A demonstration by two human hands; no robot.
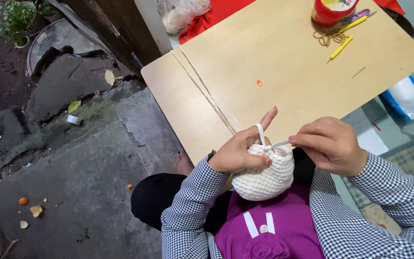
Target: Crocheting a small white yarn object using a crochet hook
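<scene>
My left hand grips a round cream crocheted piece from the left, with a strand of cream yarn looped over the raised index finger. My right hand pinches a thin metal crochet hook whose tip pokes into the top rim of the piece. Both hands are just in front of the near edge of a light wooden table. The yarn strand runs back across the tabletop. My sleeves are black-and-white checked.
At the table's far side lie a red tub, a yellow-handled hook, a purple-handled tool, a coil of tan cord and a small orange ring. Plastic bags sit beyond and right of the table. Rough concrete ground with scraps lies to the left.
</scene>
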